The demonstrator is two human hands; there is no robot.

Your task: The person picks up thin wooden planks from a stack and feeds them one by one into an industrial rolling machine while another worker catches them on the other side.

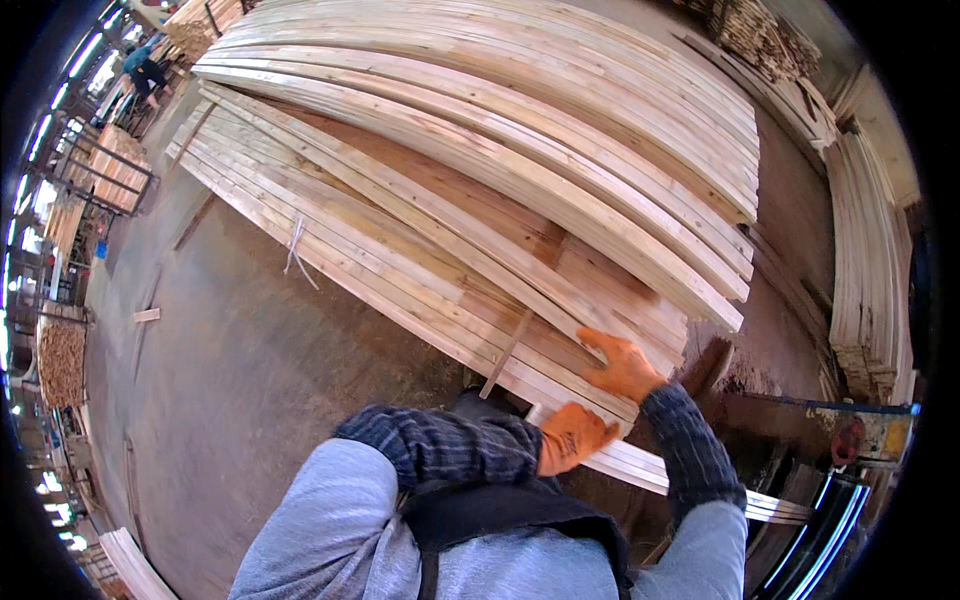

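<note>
Both my hands wear orange work gloves. My right hand point(622, 366) is at the near right end of a long loose wooden board point(440, 234), its thumb and fingers straddling the board. This board lies at a slant on the lower layer of planks point(400, 290). Just below it, my left hand point(575, 440) sits beside the plank ends with its back upward; its fingertips are slightly blurred, so its hold is unclear. A thin cross stick point(508, 352) rests over the plank edge to the left of my hands.
Behind rises a higher stack of pale boards point(560, 120). Narrow white strips point(640, 467) extend right beneath my hands. More boards point(865, 270) stand stacked at right, near dark machinery point(850, 440). A white tie point(295, 246) hangs over the planks. Another person point(143, 68) bends far left.
</note>
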